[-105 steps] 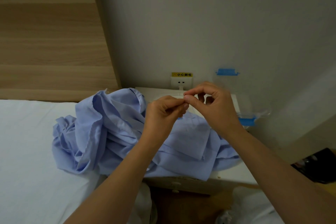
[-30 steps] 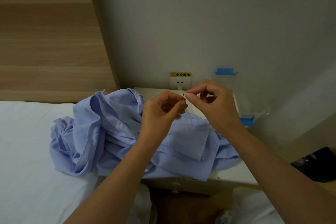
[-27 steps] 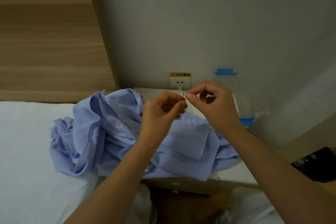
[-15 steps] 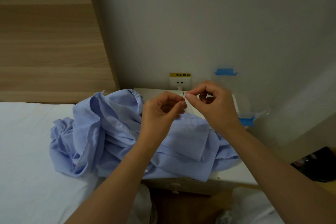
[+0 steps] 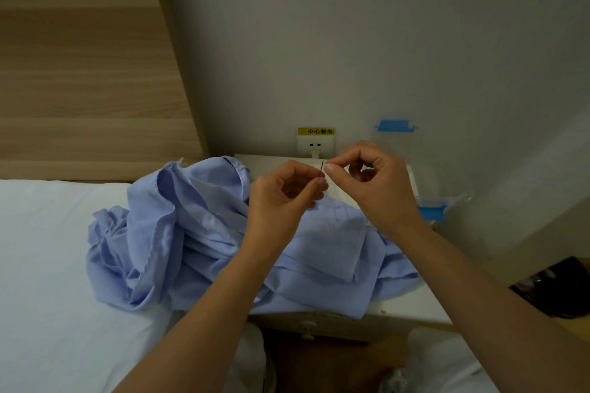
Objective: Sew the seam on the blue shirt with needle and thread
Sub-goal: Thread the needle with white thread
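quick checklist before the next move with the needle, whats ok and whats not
1. Needle pinched upright in the left hand: ok.
2. Right hand pinched beside the needle's top, as if holding thread: ok.
3. Thread through the eye: cannot tell, too fine to see.
4. Blue shirt close below the hands, across bed and nightstand: ok.
5. Seam laid flat for stitching: not ok, the shirt lies crumpled.

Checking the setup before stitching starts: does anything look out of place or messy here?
Only the blue shirt: it lies crumpled in a heap, half on the bed, half on the nightstand, not spread flat for sewing. Nothing looks spilled or damaged.
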The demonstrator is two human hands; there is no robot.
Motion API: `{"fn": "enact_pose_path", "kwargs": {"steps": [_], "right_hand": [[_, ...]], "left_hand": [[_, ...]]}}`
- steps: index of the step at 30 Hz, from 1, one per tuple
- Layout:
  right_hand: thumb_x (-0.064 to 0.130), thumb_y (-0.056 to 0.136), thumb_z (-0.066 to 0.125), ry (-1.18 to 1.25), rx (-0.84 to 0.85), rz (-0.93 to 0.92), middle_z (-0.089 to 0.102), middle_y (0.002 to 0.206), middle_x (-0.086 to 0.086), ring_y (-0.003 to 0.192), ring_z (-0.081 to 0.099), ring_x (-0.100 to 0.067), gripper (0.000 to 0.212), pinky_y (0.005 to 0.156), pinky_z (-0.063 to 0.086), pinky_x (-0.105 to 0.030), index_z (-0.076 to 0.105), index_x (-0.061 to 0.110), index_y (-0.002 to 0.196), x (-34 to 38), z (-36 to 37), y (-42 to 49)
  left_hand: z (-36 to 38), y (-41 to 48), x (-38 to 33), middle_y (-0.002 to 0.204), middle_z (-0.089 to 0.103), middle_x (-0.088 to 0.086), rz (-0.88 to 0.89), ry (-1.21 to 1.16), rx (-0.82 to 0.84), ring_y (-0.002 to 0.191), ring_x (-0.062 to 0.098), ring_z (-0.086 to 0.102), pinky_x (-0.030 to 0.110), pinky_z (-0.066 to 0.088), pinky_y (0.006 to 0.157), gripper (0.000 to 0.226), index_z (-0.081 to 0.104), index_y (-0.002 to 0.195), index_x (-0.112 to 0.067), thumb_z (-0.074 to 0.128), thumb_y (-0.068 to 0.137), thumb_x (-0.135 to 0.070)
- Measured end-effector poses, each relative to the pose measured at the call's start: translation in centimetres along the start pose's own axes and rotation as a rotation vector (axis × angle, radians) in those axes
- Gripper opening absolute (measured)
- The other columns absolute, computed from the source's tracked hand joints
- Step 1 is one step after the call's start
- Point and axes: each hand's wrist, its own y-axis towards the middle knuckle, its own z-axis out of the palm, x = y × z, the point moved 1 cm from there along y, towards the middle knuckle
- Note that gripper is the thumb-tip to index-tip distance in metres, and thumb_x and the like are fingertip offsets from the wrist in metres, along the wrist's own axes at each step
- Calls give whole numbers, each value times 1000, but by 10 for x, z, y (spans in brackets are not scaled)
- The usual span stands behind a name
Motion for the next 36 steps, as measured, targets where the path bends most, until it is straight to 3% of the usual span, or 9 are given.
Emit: {"fn": "enact_pose_path", "kwargs": {"steps": [6, 24, 36], "right_hand": [[18, 82, 70, -9, 1, -8, 65, 76, 8, 68, 55, -12, 7, 59, 45, -19, 67, 22, 77, 0, 0, 0], [12, 82, 73, -7, 1, 0, 63, 73, 17, 66, 53, -8, 5, 59, 44, -16, 70, 15, 79, 1, -1, 0], [12, 83, 74, -10, 13, -2, 65, 76, 11, 67, 54, -14, 4, 59, 44, -16, 71, 14, 80, 2, -2, 0]], "left_hand": [[0, 0, 0, 81, 72, 6, 8, 4, 0, 71, 19, 70, 25, 58, 65, 12, 67, 88, -16, 66, 87, -4], [0, -1, 1, 81, 72, 9, 3, 13, -3, 72, 21, 70, 29, 59, 66, 9, 67, 88, -12, 66, 87, -4], [0, -1, 1, 80, 71, 5, 16, 12, -2, 71, 19, 70, 25, 58, 65, 12, 67, 88, -16, 66, 87, -4]]}}
